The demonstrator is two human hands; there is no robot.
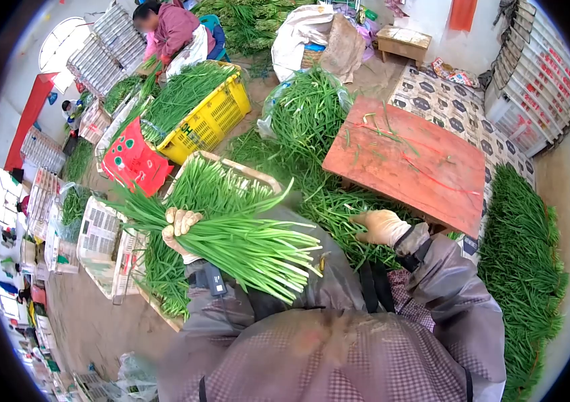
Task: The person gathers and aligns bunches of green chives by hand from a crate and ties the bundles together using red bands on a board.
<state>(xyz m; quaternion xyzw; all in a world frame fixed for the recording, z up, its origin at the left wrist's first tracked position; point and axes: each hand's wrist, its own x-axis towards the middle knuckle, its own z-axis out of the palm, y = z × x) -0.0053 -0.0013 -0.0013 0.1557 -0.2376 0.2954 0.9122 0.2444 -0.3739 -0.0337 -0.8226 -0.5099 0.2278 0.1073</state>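
Note:
My left hand (181,231), in a pale glove, is closed around a thick bunch of green garlic chives (251,244). The white stalk ends fan out to the right over my lap, and the leaf tips trail to the left. My right hand (382,228), also gloved, is over a loose heap of chives (335,218) beside the red board. Its fingers are bent together; whatever they may hold is hidden. Just beyond the held bunch, more chives lie in a shallow pale crate (268,178).
A red-topped low table (412,164) stands at front right, with scraps on it. Chives fill a yellow crate (208,117) and a plastic bag (308,110). A long chive stack (523,288) lines the right wall. Another person (174,33) works at back left.

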